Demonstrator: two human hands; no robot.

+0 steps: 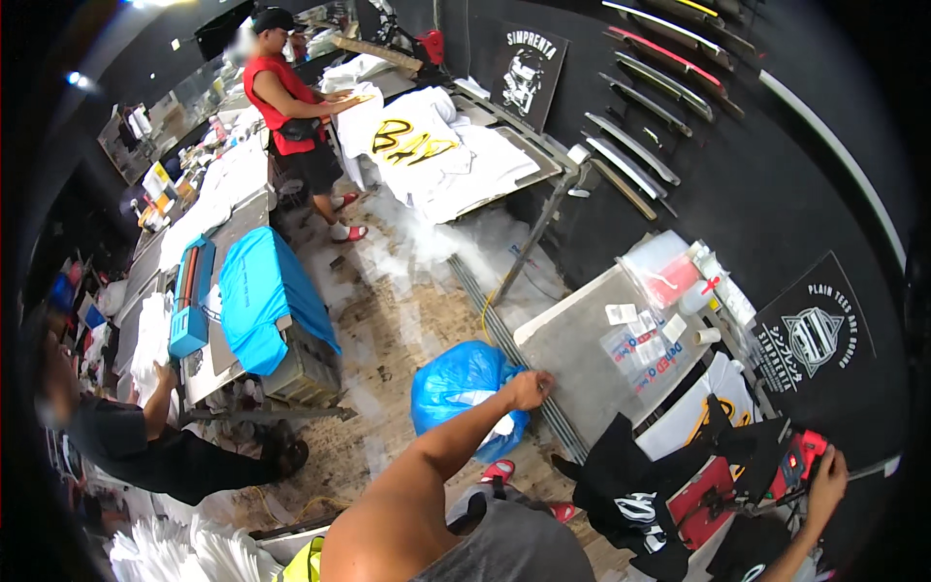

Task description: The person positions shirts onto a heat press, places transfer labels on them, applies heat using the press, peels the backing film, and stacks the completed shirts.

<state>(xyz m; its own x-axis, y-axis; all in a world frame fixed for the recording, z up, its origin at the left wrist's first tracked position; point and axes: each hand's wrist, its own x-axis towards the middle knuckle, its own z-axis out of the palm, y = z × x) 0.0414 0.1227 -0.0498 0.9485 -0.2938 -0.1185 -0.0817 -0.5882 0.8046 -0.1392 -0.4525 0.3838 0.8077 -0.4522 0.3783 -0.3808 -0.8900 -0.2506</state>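
Observation:
My right hand is at the far right, its fingers bent against the edge of a red control box on what looks like a heat press. A dark red flat plate lies beside it, with a black printed shirt bunched around. My left hand hovers by the near left edge of a grey-topped table, fingers curled; anything inside them is hidden. Just below it sits a full blue plastic bag on the floor. Behind the press lies a white shirt with a yellow print.
On the grey table are printed clear film, small white labels and a plastic tub. A person in red handles white printed shirts at the far table. Another person stands left, near a blue-covered machine.

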